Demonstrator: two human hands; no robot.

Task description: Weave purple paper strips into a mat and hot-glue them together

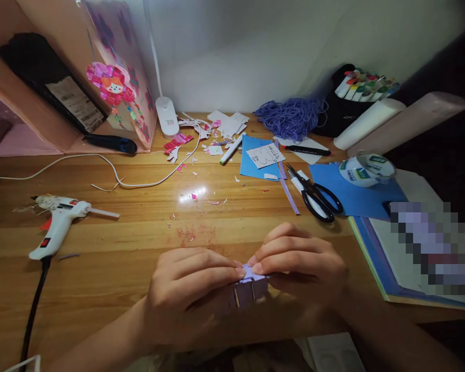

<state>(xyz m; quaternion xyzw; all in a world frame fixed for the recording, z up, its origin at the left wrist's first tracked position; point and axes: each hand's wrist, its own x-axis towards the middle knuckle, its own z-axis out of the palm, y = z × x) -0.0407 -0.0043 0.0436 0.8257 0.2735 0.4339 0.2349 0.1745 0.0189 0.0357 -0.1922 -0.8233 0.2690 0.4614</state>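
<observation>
Close to the table's front edge, a small purple paper piece point(251, 275) is held between both hands, with strips or slits showing on its lower side. My left hand point(189, 281) pinches its left side, the fingertips on top. From the right, my right hand point(300, 261) presses thumb and finger on the same piece. The fingertips of the two hands nearly meet on its top. Much of the piece is hidden behind the fingers. Black-handled scissors point(318, 199) lie beyond my right hand, beside a thin purple strip point(289, 194).
A white hot glue gun point(60, 219) lies at the left with its black cord. Paper scraps point(178, 142), purple string point(289, 116) and a marker holder point(343, 106) stand or lie along the wall. A tape roll point(366, 168) and stacked paper sheets point(387, 253) are at the right.
</observation>
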